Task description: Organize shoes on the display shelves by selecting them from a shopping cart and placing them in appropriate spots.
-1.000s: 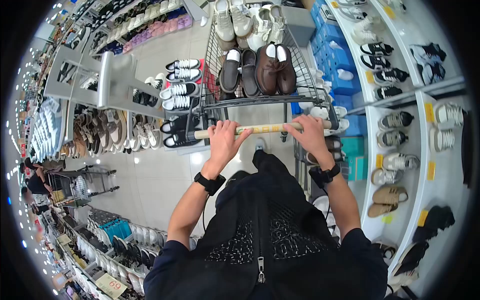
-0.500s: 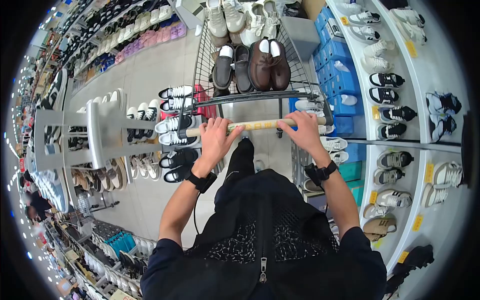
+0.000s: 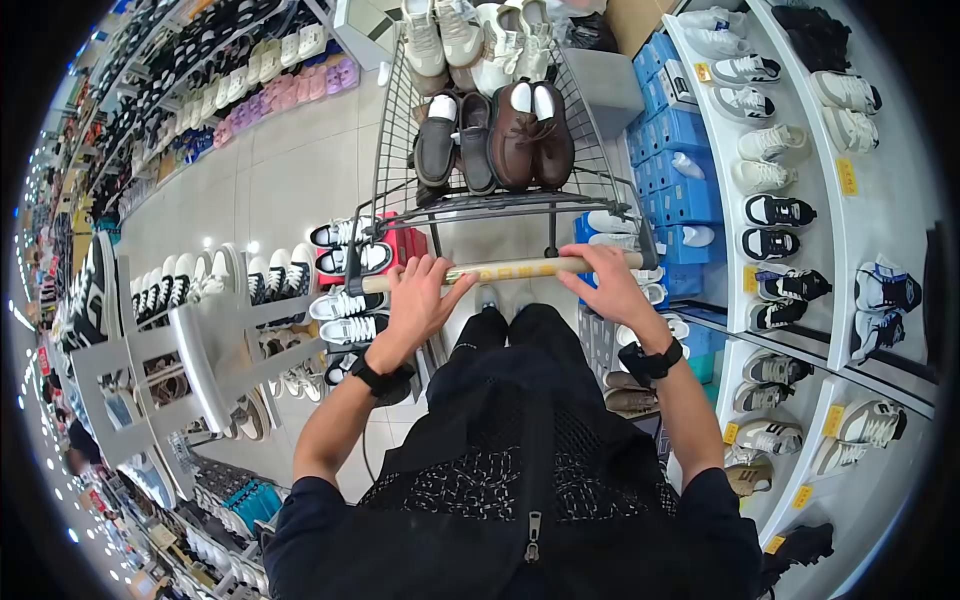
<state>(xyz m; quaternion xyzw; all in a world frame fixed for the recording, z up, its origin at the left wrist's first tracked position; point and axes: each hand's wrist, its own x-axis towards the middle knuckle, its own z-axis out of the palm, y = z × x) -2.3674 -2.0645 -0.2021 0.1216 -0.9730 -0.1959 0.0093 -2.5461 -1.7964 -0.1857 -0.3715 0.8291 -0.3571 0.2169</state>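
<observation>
My left hand (image 3: 418, 305) is wrapped round the left part of the cart's pale handle bar (image 3: 510, 269). On the right part of the same bar my right hand (image 3: 608, 285) is closed, with its thumb towards the middle. Beyond the bar stands the black wire cart (image 3: 595, 150). Brown lace-up shoes (image 3: 515, 145) and dark grey slip-on shoes (image 3: 438, 140) lie nearest in it, with white and beige sneakers (image 3: 460, 35) behind them. Both wrists wear black bands.
Right of the cart are stacked blue boxes (image 3: 690, 150) and white shelves (image 3: 825, 205) of sneakers. Sneakers and a red box (image 3: 405, 240) stand at the left, near a grey-white rack (image 3: 195, 360). Slipper shelves (image 3: 270, 100) are farther back. My feet show below the bar.
The shelves and floor displays have shifted in view. Both feet now show side by side below the bar, where one leg was forward before. Both hands still hold the bar.
</observation>
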